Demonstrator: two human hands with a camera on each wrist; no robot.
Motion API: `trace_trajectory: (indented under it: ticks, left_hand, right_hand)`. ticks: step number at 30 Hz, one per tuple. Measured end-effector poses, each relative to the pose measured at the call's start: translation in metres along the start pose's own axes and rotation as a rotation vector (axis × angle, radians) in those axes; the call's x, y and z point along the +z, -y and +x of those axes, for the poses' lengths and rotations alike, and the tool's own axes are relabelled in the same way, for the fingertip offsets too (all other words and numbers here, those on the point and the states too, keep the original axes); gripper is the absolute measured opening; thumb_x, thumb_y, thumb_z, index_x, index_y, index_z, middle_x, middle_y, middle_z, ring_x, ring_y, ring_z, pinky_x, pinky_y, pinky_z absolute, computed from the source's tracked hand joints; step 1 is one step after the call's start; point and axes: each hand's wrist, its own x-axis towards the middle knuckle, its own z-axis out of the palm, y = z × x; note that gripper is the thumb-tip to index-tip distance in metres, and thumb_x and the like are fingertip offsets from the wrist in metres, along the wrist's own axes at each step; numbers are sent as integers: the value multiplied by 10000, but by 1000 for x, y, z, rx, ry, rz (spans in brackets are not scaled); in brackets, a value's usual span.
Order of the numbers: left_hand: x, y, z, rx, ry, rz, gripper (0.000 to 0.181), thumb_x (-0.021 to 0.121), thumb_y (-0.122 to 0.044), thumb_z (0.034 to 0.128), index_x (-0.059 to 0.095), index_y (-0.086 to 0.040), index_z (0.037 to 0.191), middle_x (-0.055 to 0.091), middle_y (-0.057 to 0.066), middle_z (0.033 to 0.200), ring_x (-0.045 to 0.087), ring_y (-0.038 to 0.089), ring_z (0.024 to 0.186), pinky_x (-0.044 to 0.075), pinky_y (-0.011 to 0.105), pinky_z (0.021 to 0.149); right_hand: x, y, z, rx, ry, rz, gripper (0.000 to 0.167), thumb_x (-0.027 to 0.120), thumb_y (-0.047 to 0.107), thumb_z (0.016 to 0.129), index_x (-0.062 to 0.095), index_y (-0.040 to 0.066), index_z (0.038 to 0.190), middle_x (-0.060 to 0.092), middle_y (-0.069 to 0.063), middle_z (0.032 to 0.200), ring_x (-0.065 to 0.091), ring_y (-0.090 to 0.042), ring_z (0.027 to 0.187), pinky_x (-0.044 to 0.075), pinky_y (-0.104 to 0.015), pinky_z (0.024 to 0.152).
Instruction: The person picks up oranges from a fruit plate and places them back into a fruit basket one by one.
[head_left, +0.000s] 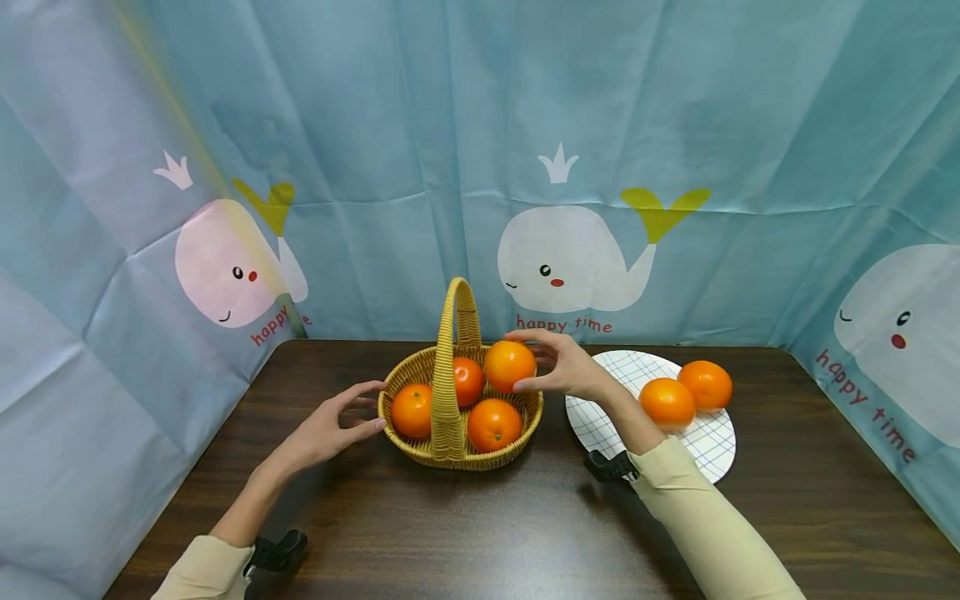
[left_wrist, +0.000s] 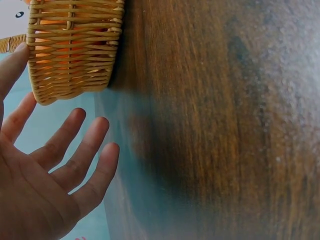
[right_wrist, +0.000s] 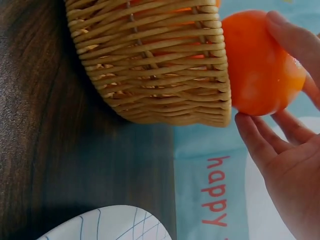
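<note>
A yellow wicker basket point(head_left: 447, 446) with a tall arched handle stands on the table. Inside lie an orange at the left point(head_left: 411, 411), one in front point(head_left: 495, 425) and a redder round fruit point(head_left: 468, 381) behind the handle. My right hand point(head_left: 562, 364) grips another orange point(head_left: 510, 367) with thumb and fingers, at the basket's right rim; the right wrist view shows this orange point(right_wrist: 262, 62) just above the rim. At the basket's left end, my left hand point(head_left: 330, 427) touches the rim with its fingertips, its other fingers loosely spread in the left wrist view.
On the right, under my right forearm, lies a white plate point(head_left: 712, 454) with a blue grid pattern. It bears two oranges, a nearer one point(head_left: 667, 402) and a farther one point(head_left: 705, 385). A blue curtain point(head_left: 375, 250) with whale prints hangs behind the dark wooden table point(head_left: 450, 533).
</note>
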Motion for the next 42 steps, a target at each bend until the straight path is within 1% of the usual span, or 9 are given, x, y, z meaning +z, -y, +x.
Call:
trace_trajectory:
  ticks: [4,8,10,14,16,18,24,30,42]
  left_hand:
    - [1,1,0,-6,-2,7,567,715,-222,977,494,-70,1477,525,205,1430,527,465,1242,452,661,950]
    - [1,3,1,-13,0,7,570,711,-247,980,492,-77,1478,527,196,1430,521,476,1243,449,661,956]
    - [1,3,2,-18,1,6,576,712,-260,980,491,-80,1480,527,193,1431,519,475,1246,449,658,958]
    - [1,3,1,-11,3,9,572,709,-257,982,491,-76,1479,529,199,1426,522,477,1241,455,660,948]
    - [1,3,1,-8,1,12,566,709,-253,983,494,-77,1476,532,199,1423,524,473,1240,456,661,946]
    - [1,3,1,-3,-2,15,561,709,-249,983,496,-79,1474,533,200,1421,528,469,1238,459,661,941]
    - [1,3,1,1,-4,14,563,711,-244,981,496,-81,1474,530,198,1424,528,466,1238,456,662,943]
    - [1,3,1,-5,0,12,566,708,-248,983,491,-72,1476,527,210,1425,535,452,1237,459,657,944]
    - [2,4,2,-21,0,19,576,711,-276,979,492,-93,1479,520,212,1432,528,461,1239,443,673,953]
  right_hand:
    - [0,-1,0,9,-9,-9,640,800,-72,839,518,-75,1414,519,-223,1417,526,-414,1277,431,-548,1041]
    - [-5,0,-2,16,-59,-28,584,789,-54,858,545,-70,1389,521,-226,1420,500,-473,1280,421,-526,1058]
    - [-9,1,-5,27,-94,-38,529,784,-37,871,581,-46,1360,563,-207,1383,536,-465,1244,463,-492,1026]
    - [-18,2,-12,53,-150,-41,405,769,-16,893,651,-11,1280,645,-188,1266,631,-403,1141,554,-438,899]
    - [-23,3,-16,66,-161,-56,364,769,-5,897,671,1,1248,663,-169,1221,660,-359,1101,576,-417,848]
    - [-29,2,-21,74,-164,-78,344,770,2,898,681,9,1230,665,-154,1205,670,-339,1087,581,-399,834]
    - [-46,2,-36,89,-173,-130,327,759,-10,903,679,0,1221,652,-155,1212,674,-337,1080,573,-369,852]
    - [-62,9,-50,121,-166,-159,316,748,3,918,668,-11,1224,656,-167,1201,666,-369,1083,570,-343,854]
    - [-96,18,-81,204,-187,-256,342,733,87,952,642,-9,1268,634,-180,1258,636,-380,1138,558,-299,866]
